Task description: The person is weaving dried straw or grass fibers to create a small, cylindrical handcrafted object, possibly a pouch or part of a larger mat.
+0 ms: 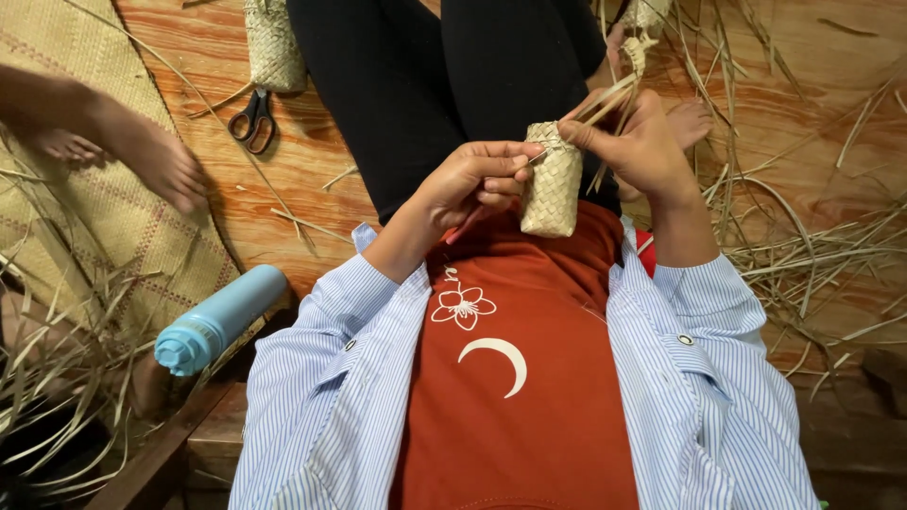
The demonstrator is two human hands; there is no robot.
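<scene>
Left hand curls, fingertips pinched together against the small woven pouch; right hand, wrist bent, clamps loose straw strips at its far rim

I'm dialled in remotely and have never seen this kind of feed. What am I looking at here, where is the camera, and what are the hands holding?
There is no machine here: these are a person's two bare hands, filmed by one camera worn on their head and looking down over their lap.

The left hand steadies a small woven pouch made of pale straw. The right hand pinches loose straw strips at the pouch's open top.

On the wooden floor lie black scissors, another woven pouch, scattered straw and a woven mat. A light blue bottle lies at the left. The bare foot on the mat belongs to someone else.
</scene>
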